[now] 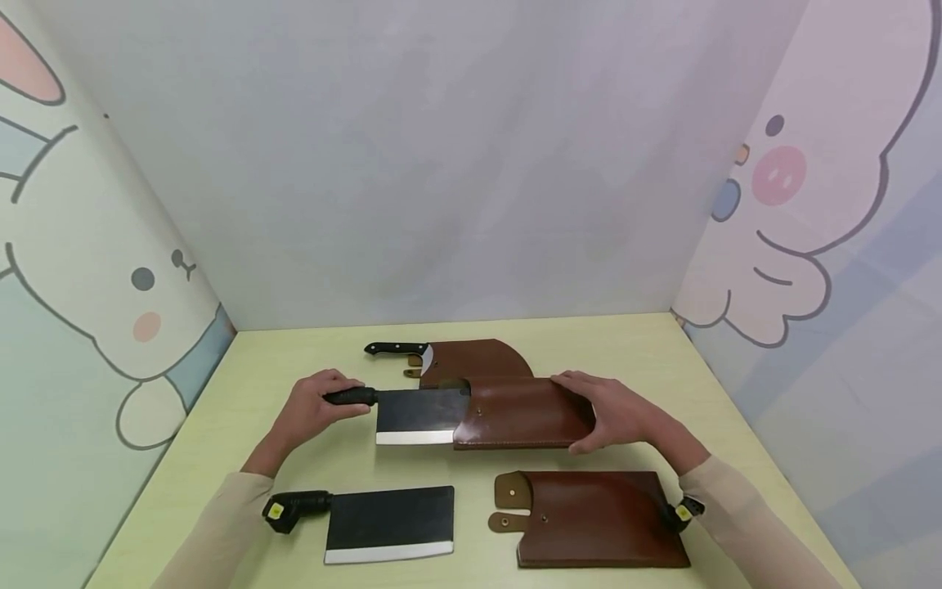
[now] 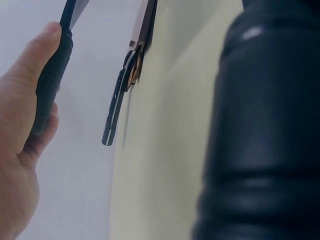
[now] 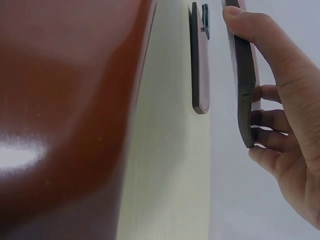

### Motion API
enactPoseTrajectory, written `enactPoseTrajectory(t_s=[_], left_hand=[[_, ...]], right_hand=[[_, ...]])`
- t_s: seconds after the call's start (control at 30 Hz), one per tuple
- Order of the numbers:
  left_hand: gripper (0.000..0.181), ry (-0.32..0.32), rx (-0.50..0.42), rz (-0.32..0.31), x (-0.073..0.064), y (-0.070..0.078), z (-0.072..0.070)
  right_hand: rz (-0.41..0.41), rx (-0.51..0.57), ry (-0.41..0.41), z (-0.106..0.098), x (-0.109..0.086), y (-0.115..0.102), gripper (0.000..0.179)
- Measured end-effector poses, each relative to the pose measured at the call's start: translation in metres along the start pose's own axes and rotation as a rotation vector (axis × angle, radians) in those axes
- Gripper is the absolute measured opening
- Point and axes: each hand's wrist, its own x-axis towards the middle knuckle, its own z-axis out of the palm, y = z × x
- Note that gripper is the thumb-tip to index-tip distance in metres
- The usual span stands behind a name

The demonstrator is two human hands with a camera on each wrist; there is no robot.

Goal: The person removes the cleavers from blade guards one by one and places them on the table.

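Note:
My left hand (image 1: 307,411) grips the black handle of a cleaver (image 1: 418,411), whose blade lies level with its bright edge toward me. The blade's far end is hidden inside a glossy brown leather sheath (image 1: 524,413). At the sheath's closed right end, my right hand (image 1: 616,411) holds it, thumb at the lower edge and fingers along the top. In the left wrist view, the thumb lies along the cleaver's handle (image 2: 51,85). From the right wrist view, the sheath (image 3: 245,65) appears edge-on, held off the table between thumb and fingers.
Behind, a black-handled knife (image 1: 397,348) sits in a brown sheath (image 1: 471,356) with a rounded end. Nearer me lie a second cleaver (image 1: 390,519) at left and a flat brown sheath (image 1: 599,519) with snap straps at right. Walls enclose the pale yellow table (image 1: 294,343).

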Motion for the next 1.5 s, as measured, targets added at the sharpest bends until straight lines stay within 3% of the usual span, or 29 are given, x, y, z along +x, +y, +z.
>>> enactPoseTrajectory(t_s=[0.67, 1.5], left_hand=[[0.037, 0.016, -0.019, -0.019, -0.011, -0.007, -0.005], [0.037, 0.027, 0.003, -0.062, -0.027, -0.024, -0.02]], right_hand=[[-0.003, -0.01, 0.021, 0.001, -0.009, 0.006, 0.11], [0.026, -0.054, 0.022, -0.007, -0.027, 0.031, 0.11]])
